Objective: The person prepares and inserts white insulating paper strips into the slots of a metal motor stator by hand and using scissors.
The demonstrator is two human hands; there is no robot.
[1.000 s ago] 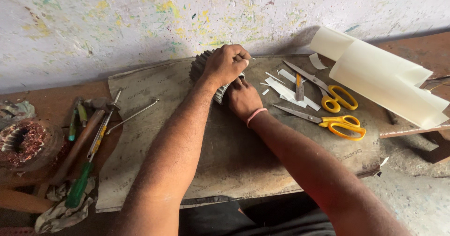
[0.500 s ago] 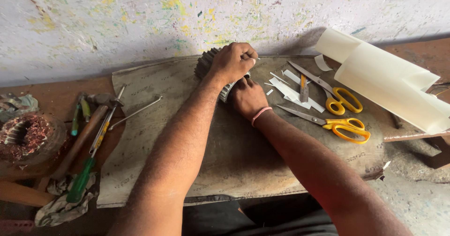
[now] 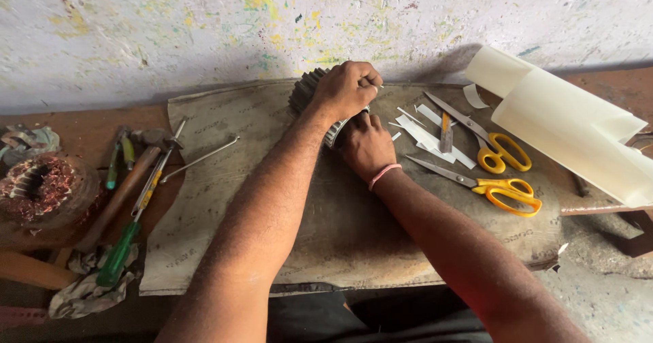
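A dark, slotted round metal core (image 3: 306, 88) stands on a grey mat (image 3: 224, 200) near the wall. My left hand (image 3: 348, 88) is closed over its top, pinching a thin white strip at the fingertips. Just below, my right hand (image 3: 366, 145) grips the core's near side; a pink band circles that wrist. Most of the core is hidden by both hands.
Two yellow-handled scissors (image 3: 503, 154) (image 3: 507, 193), cut white paper strips (image 3: 428, 135) and a small blade lie to the right. A roll of cream sheet (image 3: 578, 128) leans at the far right. On the left: a green screwdriver (image 3: 122, 244), hammer, metal rod (image 3: 201, 159), copper-wound stator (image 3: 37, 186), rag.
Both hands stay on the core with only slight finger shifts; the view has drifted a little, so everything sits slightly lower and further right.
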